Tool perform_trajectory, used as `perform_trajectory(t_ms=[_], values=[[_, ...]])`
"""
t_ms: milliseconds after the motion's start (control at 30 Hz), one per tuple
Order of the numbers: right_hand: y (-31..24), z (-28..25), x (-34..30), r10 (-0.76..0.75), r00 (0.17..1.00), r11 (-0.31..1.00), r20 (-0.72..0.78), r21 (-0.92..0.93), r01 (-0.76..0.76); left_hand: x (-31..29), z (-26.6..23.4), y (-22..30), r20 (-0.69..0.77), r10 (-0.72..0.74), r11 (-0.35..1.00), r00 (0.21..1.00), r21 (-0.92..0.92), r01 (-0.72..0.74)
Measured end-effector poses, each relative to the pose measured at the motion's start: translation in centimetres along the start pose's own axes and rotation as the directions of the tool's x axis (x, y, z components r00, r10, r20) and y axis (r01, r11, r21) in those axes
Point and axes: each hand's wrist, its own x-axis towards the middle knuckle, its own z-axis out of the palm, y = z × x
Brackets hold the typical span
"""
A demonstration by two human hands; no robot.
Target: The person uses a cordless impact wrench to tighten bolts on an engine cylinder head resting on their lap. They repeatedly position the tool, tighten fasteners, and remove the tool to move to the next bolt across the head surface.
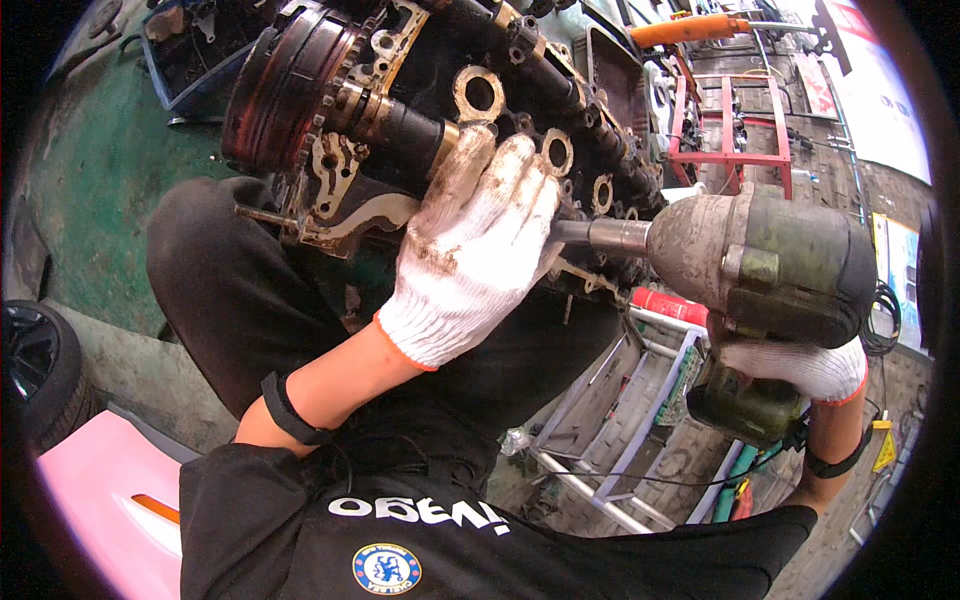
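Note:
A large, greasy engine block (520,110) lies in front of me, with crankshaft journals, round bearing seats and a thick, brownish ribbed drum (290,90) at its left end. In a white knit glove, my right hand (800,368) is wrapped round the handle of a bulky, worn green-grey impact wrench (790,255). From its nose a metal socket (615,237) points left into the block. My left hand (475,250), in a stained white glove, is bent over the socket's far end beside the journals. The fastener there is hidden behind its fingers.
A blue crate (165,85) with dark parts stands at the upper left. Farther right are a red metal frame (730,125) and an orange cylinder (690,30). A metal ladder-like frame (620,450) lies below the wrench. A tyre (50,370) and pink panel (110,490) are lower left.

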Motion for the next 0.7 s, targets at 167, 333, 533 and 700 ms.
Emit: perform_trajectory(t_ms=[167,333,533,700], values=[[0.6,1.1,0.2,-0.453,0.891,0.821,-0.006,-0.393,0.415,0.1,-0.2,0.0,0.020,0.016,1.000,1.000,-0.007,-0.016],[0.1,1.2,-0.2,-0.019,1.000,0.963,-0.008,0.269,0.020,0.1,-0.1,-0.2,0.005,0.019,1.000,1.000,-0.020,-0.019],[1.7,1.3,-0.2,-0.453,0.891,0.793,0.022,-0.447,0.414,0.2,0.0,-0.1,-0.003,0.006,0.999,1.000,-0.050,-0.006],[3.4,1.8,-0.2,-0.403,0.914,0.786,0.047,-0.495,0.371,0.2,0.0,0.0,-0.005,-0.016,0.998,1.000,-0.067,0.015]])
